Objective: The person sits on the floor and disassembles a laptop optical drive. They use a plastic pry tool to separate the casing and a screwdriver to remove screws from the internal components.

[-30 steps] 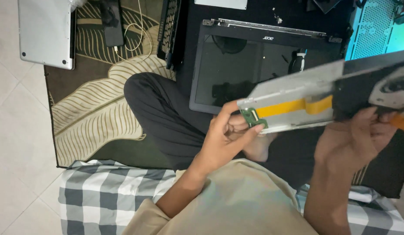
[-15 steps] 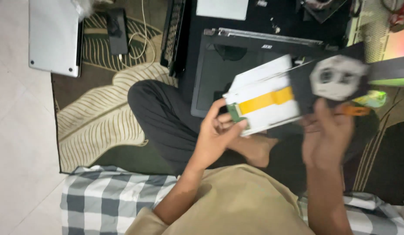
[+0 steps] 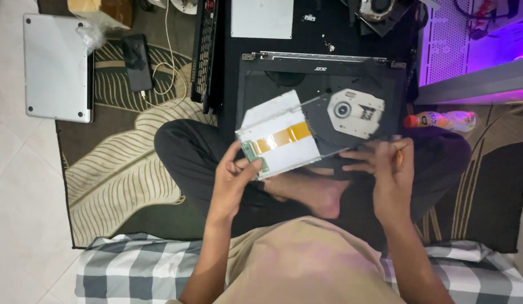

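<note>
I have the slim optical drive with grey lid and orange ribbon (image 3: 306, 132) lifted above the black opened laptop shell (image 3: 323, 73); left hand (image 3: 230, 180) pinches its connector end, right hand (image 3: 385, 169) steadies it; remaining work unclear.

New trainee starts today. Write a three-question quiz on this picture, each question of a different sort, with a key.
1. True or false: the left hand grips the disc drive at its white end.
2. Which lies on the rug beside the silver laptop? A) a black phone B) a mug C) scissors
3. Fill in: the right hand steadies the drive's ____ end, over the open black laptop.

Key: 1 true; 2 A; 3 dark.
</note>
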